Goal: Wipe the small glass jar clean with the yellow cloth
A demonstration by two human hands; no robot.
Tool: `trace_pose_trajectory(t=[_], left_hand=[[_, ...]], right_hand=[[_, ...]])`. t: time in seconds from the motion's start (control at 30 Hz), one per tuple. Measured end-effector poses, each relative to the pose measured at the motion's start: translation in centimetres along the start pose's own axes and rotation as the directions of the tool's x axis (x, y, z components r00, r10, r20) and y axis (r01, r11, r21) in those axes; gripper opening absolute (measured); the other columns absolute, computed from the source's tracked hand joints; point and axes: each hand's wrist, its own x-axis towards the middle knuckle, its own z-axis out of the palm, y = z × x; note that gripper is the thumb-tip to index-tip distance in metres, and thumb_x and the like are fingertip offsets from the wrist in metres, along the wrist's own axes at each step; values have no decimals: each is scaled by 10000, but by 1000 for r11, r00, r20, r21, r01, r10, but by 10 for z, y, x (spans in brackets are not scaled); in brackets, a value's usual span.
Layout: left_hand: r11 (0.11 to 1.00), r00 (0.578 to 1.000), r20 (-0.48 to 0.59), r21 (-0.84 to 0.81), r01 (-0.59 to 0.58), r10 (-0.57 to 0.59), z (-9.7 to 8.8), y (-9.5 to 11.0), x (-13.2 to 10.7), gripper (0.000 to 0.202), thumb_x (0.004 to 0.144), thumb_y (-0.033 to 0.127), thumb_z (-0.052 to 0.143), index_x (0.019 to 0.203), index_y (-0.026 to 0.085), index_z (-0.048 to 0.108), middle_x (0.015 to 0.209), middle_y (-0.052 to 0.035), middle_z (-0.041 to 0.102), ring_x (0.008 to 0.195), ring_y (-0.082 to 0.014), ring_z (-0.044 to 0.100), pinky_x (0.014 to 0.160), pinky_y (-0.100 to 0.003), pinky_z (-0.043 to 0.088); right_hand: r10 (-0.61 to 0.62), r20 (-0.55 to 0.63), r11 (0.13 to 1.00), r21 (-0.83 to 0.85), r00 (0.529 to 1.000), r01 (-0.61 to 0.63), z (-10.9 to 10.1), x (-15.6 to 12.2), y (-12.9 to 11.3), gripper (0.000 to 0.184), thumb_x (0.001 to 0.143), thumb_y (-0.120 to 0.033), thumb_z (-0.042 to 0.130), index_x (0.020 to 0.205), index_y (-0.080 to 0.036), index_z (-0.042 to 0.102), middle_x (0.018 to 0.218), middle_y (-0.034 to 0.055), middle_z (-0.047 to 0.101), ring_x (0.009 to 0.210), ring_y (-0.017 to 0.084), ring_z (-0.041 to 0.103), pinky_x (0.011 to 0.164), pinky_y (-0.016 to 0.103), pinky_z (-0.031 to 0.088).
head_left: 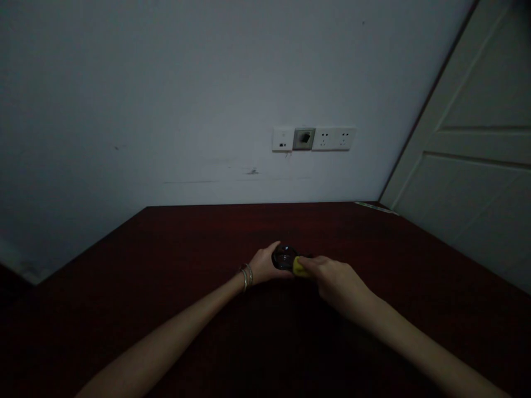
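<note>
head view: dim room, both hands meet near the middle of the dark red table [174, 309]. left hand [263, 266] is curled around a dark round thing [284, 256] that sits on the tabletop, bracelets [246, 276] on its wrist. right hand [332, 276] has its fingers closed, pinching a yellow piece [298, 267] touching the round thing's right side. too dark to tell what the thing is. wall sockets [314, 139] behind, white door [477, 166] at right

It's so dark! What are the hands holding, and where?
A small dark round thing: left hand grips its round side, right hand its yellow part.
</note>
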Motion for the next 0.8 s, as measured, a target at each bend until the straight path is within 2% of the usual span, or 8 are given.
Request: trace_pose_trajectory(t=[0.07, 0.17, 0.33, 0.53, 0.6, 0.7, 0.8], left_hand=[[1000, 1000, -7, -1, 1, -1, 0, 0, 0, 1009, 495, 497, 816, 1346, 139, 410, 1208, -149, 630, 1121, -305, 589, 947, -403, 471], [1000, 1000, -17, -5, 7, -7, 1, 0, -1, 1016, 485, 503, 821, 1343, 139, 416, 1201, -154, 632, 1116, -309, 591, 949, -414, 469], [1000, 1000, -19, -3, 13, -13, 2, 0, -1, 995, 489, 477, 826, 1336, 143, 424, 1203, -157, 631, 1111, -308, 595, 940, -409, 470], [1000, 1000, -17, -1, 8, -8, 1, 2, -1, 961, 503, 475, 815, 1322, 145, 437, 1163, -141, 655, 1069, -296, 618, 897, -383, 490], [1000, 1000, -19, -2, 1, -1, 1, 3, -2, 965, 496, 474, 819, 1319, 143, 439, 1167, -138, 653, 1077, -292, 614, 903, -373, 487], [1000, 1000, -25, -1, -6, 6, 2, 2, -2, 923, 514, 478, 808, 1304, 156, 457, 1137, -125, 671, 1053, -290, 628, 896, -379, 490], [1000, 999, -33, -5, -8, 8, 3, -1, -1, 934, 513, 488, 805, 1313, 163, 449, 1137, -120, 671, 1057, -289, 627, 907, -387, 488]], right_hand=[[19, -50, 1000, 9, 999, -19, 0, 5, 9, 609, 702, 16, 441, 1252, -227, 539, 1143, 100, 663, 911, 220, 670, 706, 299, 521], [-22, -86, 1000, 0, 996, 22, 5, 12, 16, 636, 676, 28, 431, 1271, -176, 527, 1164, 131, 648, 952, 250, 652, 733, 336, 529], [-113, -95, 991, 65, 989, 120, 17, 14, 10, 614, 666, 49, 412, 1236, -133, 551, 1115, 139, 664, 975, 251, 626, 793, 359, 525], [-13, -115, 976, 213, 993, 37, 19, 5, -1, 595, 684, 56, 394, 1203, -157, 590, 1023, 128, 693, 872, 242, 648, 745, 341, 521], [-4, -112, 939, 340, 994, 42, 15, 4, 1, 570, 695, 42, 402, 1174, -176, 620, 968, 97, 711, 844, 224, 661, 750, 315, 514], [-64, -106, 815, 568, 992, 113, 8, 7, 9, 519, 717, 1, 428, 1137, -206, 654, 931, 33, 733, 821, 189, 679, 729, 254, 512], [-39, -150, 729, 672, 988, 130, 5, 13, 20, 496, 720, -23, 453, 1128, -212, 663, 999, 9, 732, 877, 182, 684, 768, 241, 511]])
